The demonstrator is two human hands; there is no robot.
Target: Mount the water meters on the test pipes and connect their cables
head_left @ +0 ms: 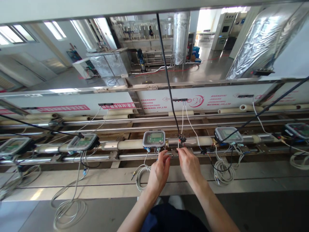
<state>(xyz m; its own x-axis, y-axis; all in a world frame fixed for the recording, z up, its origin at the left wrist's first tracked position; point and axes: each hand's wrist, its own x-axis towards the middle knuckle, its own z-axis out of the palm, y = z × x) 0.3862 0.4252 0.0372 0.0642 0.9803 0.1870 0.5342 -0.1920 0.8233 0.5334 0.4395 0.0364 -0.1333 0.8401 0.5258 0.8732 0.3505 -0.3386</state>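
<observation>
A water meter-like unit (154, 139) with a clear-lidded grey box and a green circuit board sits on the pipe in front of me. Just below its right corner is my left hand (159, 169), thumb and fingers pinched together; what lies between them is too small to make out. My right hand (189, 162) pinches a thin white wire (179, 145) under a small black terminal connector (182, 138). A black cable (166, 69) hangs from above down to that connector. Below the box, a coiled grey cable (141, 178) lies partly behind my left wrist.
Similar boxed units stand along the pipe, one at left (83, 141) and one at right (229, 134), with coiled cables (224, 170) below. A black terminal strip (180, 100) is on the white back panel. A metal ledge (103, 177) runs along the front.
</observation>
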